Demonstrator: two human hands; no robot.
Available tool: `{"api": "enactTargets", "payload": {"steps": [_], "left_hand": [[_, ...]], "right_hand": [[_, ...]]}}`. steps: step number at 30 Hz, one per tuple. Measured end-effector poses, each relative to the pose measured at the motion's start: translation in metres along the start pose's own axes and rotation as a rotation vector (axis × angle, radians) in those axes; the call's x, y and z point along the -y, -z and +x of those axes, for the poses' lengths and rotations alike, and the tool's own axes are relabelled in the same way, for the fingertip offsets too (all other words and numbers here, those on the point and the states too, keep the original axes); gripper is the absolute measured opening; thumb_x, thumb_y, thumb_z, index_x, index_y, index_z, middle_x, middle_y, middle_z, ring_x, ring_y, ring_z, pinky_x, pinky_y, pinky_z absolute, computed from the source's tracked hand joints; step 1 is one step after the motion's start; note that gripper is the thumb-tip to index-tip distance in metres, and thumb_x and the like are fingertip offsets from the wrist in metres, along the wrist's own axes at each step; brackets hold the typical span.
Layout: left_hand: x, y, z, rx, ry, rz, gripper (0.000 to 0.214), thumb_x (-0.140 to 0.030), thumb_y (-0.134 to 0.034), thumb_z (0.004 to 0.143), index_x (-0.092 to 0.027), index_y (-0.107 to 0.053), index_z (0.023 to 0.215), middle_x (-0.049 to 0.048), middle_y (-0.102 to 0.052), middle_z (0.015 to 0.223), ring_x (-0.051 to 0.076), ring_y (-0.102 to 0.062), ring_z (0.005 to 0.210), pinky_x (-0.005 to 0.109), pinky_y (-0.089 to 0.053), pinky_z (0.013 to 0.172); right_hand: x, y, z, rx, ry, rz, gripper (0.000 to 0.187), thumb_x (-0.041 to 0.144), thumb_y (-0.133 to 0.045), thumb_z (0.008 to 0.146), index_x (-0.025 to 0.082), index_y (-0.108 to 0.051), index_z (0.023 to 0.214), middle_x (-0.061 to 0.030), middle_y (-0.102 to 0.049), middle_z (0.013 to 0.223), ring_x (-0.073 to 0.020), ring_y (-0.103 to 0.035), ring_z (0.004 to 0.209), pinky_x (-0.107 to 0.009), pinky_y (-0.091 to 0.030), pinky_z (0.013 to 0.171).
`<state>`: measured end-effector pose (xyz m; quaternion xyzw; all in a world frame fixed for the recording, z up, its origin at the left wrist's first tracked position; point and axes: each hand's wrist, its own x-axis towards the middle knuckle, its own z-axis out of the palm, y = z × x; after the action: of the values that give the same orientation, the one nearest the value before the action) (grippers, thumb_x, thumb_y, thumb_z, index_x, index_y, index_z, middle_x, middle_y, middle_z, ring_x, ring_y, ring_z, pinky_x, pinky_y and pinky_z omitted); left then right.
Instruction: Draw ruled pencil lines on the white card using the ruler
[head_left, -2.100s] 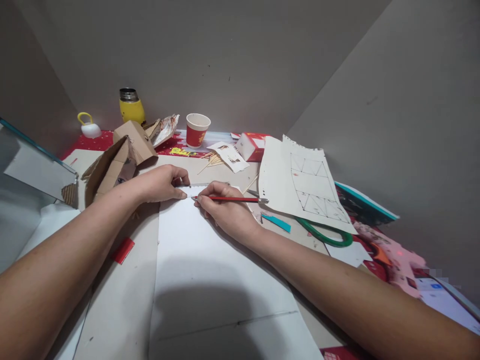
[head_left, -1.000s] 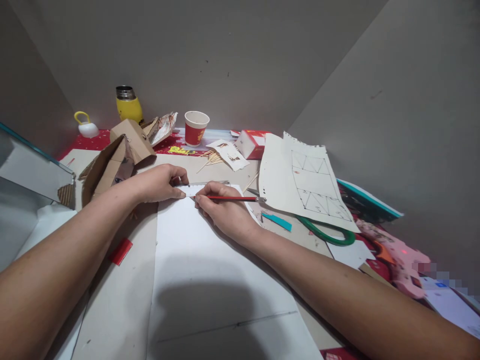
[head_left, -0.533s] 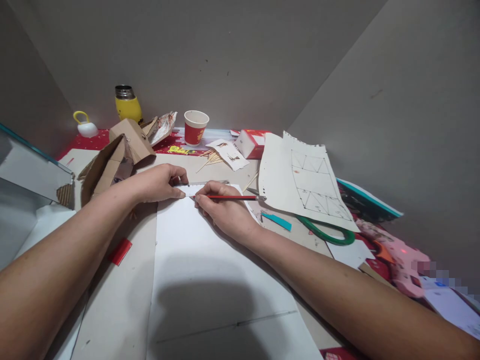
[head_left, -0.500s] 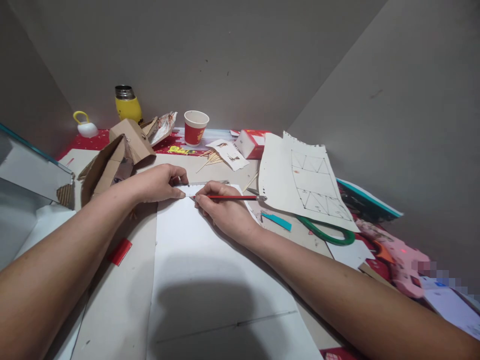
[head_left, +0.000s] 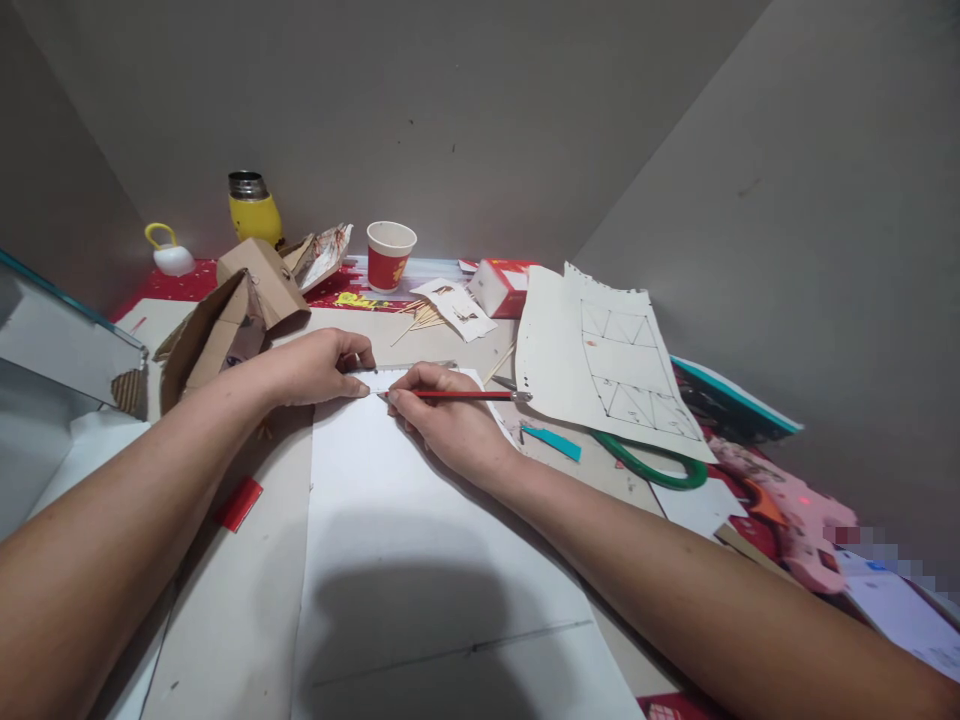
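Observation:
A clear ruler [head_left: 384, 380] lies across the far end of a white sheet of paper [head_left: 390, 470]. My left hand [head_left: 321, 368] holds it down at its left part, the thumb on the near edge and the fingers curled at the far edge. In my right hand [head_left: 442, 415] is a red and black pencil [head_left: 480, 396], pinched near its point, which touches the paper along the ruler's near edge. The pencil's back end points right. Part of the ruler is hidden behind my right fingers. A dark pencil line crosses the sheet's near part.
Cardboard pieces [head_left: 262, 285], a yellow flask [head_left: 255, 212] and a paper cup [head_left: 390, 258] stand at the back. Thin wooden sticks [head_left: 418, 318] lie beyond the ruler. To the right are a sheet with truss drawings [head_left: 555, 350], green-handled scissors [head_left: 652, 470] and a pink game controller [head_left: 814, 515].
Both hands, the ruler and the pencil keep nearly the same place. Only a very slight shift of the whole view shows.

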<state>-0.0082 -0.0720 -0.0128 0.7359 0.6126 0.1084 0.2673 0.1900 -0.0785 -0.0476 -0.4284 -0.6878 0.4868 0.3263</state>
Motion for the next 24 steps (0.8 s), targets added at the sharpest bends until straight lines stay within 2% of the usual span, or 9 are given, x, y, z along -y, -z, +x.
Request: {"api": "enactTargets", "payload": {"steps": [6, 9, 11, 13, 15, 17, 20, 22, 24], "left_hand": [[0.002, 0.001, 0.001, -0.004, -0.013, 0.005, 0.034, -0.048, -0.064, 0.066, -0.024, -0.066, 0.09, -0.0012, -0.062, 0.079, 0.019, -0.057, 0.074, 0.03, -0.041, 0.066], [0.003, 0.001, 0.002, 0.002, -0.022, 0.006, 0.036, -0.05, -0.063, 0.067, -0.024, -0.067, 0.092, -0.0011, -0.064, 0.08, 0.02, -0.058, 0.075, 0.03, -0.042, 0.067], [0.004, 0.001, 0.002, 0.008, -0.023, 0.004, 0.038, -0.052, -0.063, 0.067, -0.025, -0.067, 0.093, -0.0011, -0.065, 0.08, 0.02, -0.059, 0.075, 0.03, -0.043, 0.067], [0.004, 0.002, 0.002, 0.011, -0.022, 0.006, 0.038, -0.053, -0.063, 0.068, -0.025, -0.067, 0.094, -0.0012, -0.066, 0.081, 0.021, -0.059, 0.075, 0.031, -0.043, 0.067], [0.004, 0.004, 0.002, 0.014, -0.022, 0.01, 0.039, -0.055, -0.062, 0.069, -0.025, -0.067, 0.094, -0.0011, -0.066, 0.081, 0.021, -0.06, 0.076, 0.031, -0.044, 0.068], [0.004, 0.005, 0.002, 0.016, -0.021, 0.017, 0.039, -0.056, -0.062, 0.07, -0.025, -0.067, 0.094, -0.0008, -0.066, 0.081, 0.021, -0.06, 0.076, 0.031, -0.044, 0.069], [0.004, 0.006, 0.002, 0.022, -0.024, 0.026, 0.041, -0.058, -0.063, 0.071, -0.025, -0.067, 0.094, -0.0002, -0.066, 0.08, 0.022, -0.059, 0.076, 0.032, -0.045, 0.069], [0.004, 0.007, 0.002, 0.026, -0.025, 0.03, 0.042, -0.059, -0.062, 0.072, -0.025, -0.067, 0.096, 0.0003, -0.066, 0.08, 0.022, -0.059, 0.077, 0.033, -0.045, 0.07], [0.005, 0.007, 0.002, 0.031, -0.026, 0.036, 0.043, -0.06, -0.062, 0.074, -0.025, -0.067, 0.097, 0.0007, -0.066, 0.081, 0.022, -0.059, 0.078, 0.033, -0.045, 0.07]], "right_hand": [[0.002, 0.0, 0.002, 0.058, -0.055, 0.078, 0.013, 0.018, -0.061, 0.08, 0.019, -0.057, 0.067, 0.0034, -0.059, 0.06, -0.0092, -0.049, 0.05, -0.021, -0.036, 0.044], [0.014, 0.01, 0.004, 0.055, -0.089, 0.162, 0.009, 0.023, -0.059, 0.085, 0.019, -0.059, 0.078, 0.0006, -0.066, 0.07, -0.0097, -0.054, 0.051, -0.02, -0.04, 0.04], [0.029, 0.027, 0.004, 0.021, -0.075, 0.227, 0.01, 0.026, -0.057, 0.091, 0.018, -0.063, 0.092, -0.0017, -0.07, 0.079, -0.0096, -0.059, 0.056, -0.019, -0.045, 0.042], [0.047, 0.049, 0.001, -0.009, 0.003, 0.263, 0.018, 0.03, -0.054, 0.096, 0.018, -0.066, 0.103, -0.0041, -0.073, 0.085, -0.0095, -0.063, 0.062, -0.017, -0.048, 0.045], [0.061, 0.073, -0.006, -0.051, 0.059, 0.243, 0.021, 0.032, -0.053, 0.099, 0.018, -0.069, 0.102, -0.0051, -0.073, 0.085, -0.0095, -0.064, 0.062, -0.017, -0.048, 0.047], [0.069, 0.095, -0.014, -0.106, 0.057, 0.2, 0.021, 0.032, -0.054, 0.098, 0.018, -0.07, 0.097, -0.0055, -0.074, 0.086, -0.0096, -0.064, 0.063, -0.018, -0.048, 0.048], [0.064, 0.119, -0.028, -0.207, 0.019, 0.151, 0.011, 0.023, -0.06, 0.094, 0.019, -0.07, 0.093, -0.0044, -0.074, 0.086, -0.0104, -0.065, 0.063, -0.019, -0.047, 0.048], [0.054, 0.127, -0.036, -0.258, -0.01, 0.147, 0.008, 0.018, -0.062, 0.091, 0.02, -0.069, 0.092, -0.0042, -0.074, 0.084, -0.0116, -0.065, 0.063, -0.02, -0.048, 0.048], [0.041, 0.13, -0.044, -0.267, -0.039, 0.155, 0.008, 0.02, -0.062, 0.091, 0.019, -0.069, 0.091, -0.0061, -0.074, 0.084, -0.0136, -0.066, 0.065, -0.023, -0.05, 0.048]]}}
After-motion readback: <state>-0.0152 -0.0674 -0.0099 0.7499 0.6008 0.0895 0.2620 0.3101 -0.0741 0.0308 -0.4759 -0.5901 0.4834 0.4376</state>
